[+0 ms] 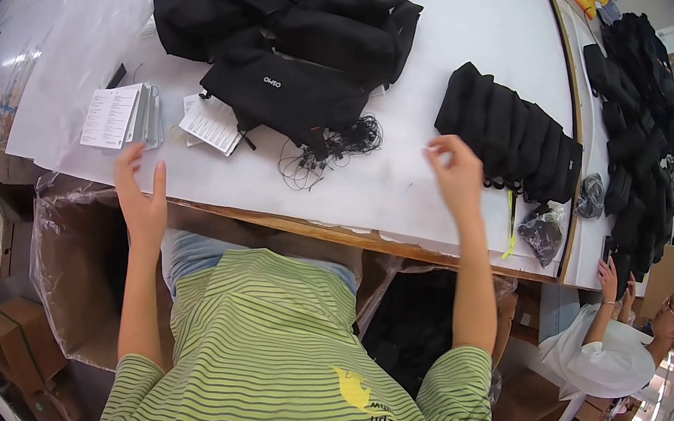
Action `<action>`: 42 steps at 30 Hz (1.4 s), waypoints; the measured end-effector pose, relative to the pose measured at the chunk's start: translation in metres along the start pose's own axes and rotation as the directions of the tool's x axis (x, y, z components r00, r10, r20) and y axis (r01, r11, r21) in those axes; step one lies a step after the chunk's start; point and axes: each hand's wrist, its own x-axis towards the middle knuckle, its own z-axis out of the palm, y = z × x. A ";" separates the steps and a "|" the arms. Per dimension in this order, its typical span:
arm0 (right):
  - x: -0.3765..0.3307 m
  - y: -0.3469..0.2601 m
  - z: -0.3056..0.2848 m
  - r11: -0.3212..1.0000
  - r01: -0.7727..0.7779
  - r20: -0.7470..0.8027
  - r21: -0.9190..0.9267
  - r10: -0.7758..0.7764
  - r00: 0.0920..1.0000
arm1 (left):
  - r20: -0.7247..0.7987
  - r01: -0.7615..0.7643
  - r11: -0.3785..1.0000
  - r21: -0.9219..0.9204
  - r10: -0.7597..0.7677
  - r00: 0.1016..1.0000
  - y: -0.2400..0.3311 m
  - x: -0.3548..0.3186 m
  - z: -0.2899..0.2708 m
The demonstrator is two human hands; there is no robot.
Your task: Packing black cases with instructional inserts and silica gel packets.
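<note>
The person is wearing a lime-green striped T-shirt (275, 332) with thin dark lines running across the body and the short sleeves (462, 395) — they are bending wherever the fabric is creasing. A yellow leaf-shaped print (351, 390) is decorating the right side of the chest, dark lettering (381, 419) sitting beside it. Pale-blue, denim-like cloth (197, 258) is peeking out past the hem — and the left hand (144, 203) and right hand (457, 176) are showing bare.

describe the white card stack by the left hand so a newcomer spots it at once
On the white table, find the big heap of black bags, then look left and nearer the person. The white card stack sits just beyond the left hand. Unlike the card bundle to its right, close by the bags, it shows layered edges down its right side.
</note>
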 end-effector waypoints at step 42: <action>-0.092 -0.008 -0.012 0.952 -0.243 -0.032 -0.184 0.241 0.970 | 0.307 -0.308 0.885 0.348 0.203 0.930 -0.032 0.050 0.070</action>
